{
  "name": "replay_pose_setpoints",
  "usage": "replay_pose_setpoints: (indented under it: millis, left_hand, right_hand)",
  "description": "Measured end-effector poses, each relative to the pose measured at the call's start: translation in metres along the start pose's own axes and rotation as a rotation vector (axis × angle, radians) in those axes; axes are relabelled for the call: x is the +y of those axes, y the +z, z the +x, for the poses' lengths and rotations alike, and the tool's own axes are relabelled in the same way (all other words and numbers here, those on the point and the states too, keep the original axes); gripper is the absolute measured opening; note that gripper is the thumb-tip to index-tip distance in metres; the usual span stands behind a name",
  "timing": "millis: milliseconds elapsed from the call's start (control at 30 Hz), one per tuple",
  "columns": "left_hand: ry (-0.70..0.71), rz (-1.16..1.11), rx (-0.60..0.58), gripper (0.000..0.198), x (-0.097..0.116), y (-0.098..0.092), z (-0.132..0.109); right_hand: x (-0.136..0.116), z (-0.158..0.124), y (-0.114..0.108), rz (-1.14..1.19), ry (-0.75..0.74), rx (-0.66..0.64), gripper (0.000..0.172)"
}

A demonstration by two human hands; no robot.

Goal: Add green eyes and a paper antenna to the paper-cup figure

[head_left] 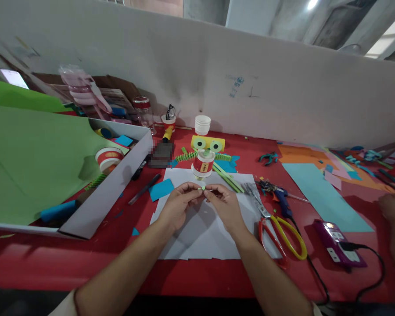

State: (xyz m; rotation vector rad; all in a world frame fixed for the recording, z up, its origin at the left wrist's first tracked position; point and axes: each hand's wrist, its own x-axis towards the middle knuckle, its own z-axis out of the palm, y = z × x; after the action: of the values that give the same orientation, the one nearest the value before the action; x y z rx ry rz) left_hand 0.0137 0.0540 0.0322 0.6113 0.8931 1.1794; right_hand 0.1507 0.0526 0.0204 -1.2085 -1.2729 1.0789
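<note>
My left hand [181,204] and my right hand [224,205] meet over a sheet of white paper [200,245]. Both pinch a small light-green paper piece [203,188] between their fingertips. Just beyond the fingers stands a red and white paper cup [202,166]. Behind the cup lie a yellow paper roll [208,142] with two green paper eyes, a folded green paper strip [186,156] and some flat green strips [228,177]. A blue paper piece [161,189] rests beside my left hand.
Right of the paper are scissors [266,215] with red and yellow handles, a glue gun [283,199], a purple power socket [339,243] with its cord, and coloured sheets [322,193]. A white box [115,184] stands left. Another person's hand [393,206] shows at far right.
</note>
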Motion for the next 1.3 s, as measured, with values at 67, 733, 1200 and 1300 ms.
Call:
replay_pose_setpoints:
  millis: [67,733,1200,1300]
  left_hand:
    - [0.013,-0.001,-0.006,0.018,0.0,0.001,-0.001]
    - [-0.072,-0.081,-0.016,0.016,-0.003,-0.001,0.001]
    - [-0.016,-0.027,0.05,0.027,-0.006,-0.001,0.003]
    - [0.005,-0.016,0.061,0.026,-0.007,-0.001,0.003]
  right_hand:
    - [-0.002,0.0,0.0,0.019,0.025,-0.001,0.017]
    - [-0.009,0.0,0.001,0.135,0.103,0.027,0.01]
    - [-0.005,-0.007,0.003,-0.124,-0.221,-0.031,0.012]
    - [-0.003,-0.006,0.004,-0.122,-0.235,-0.043,0.01]
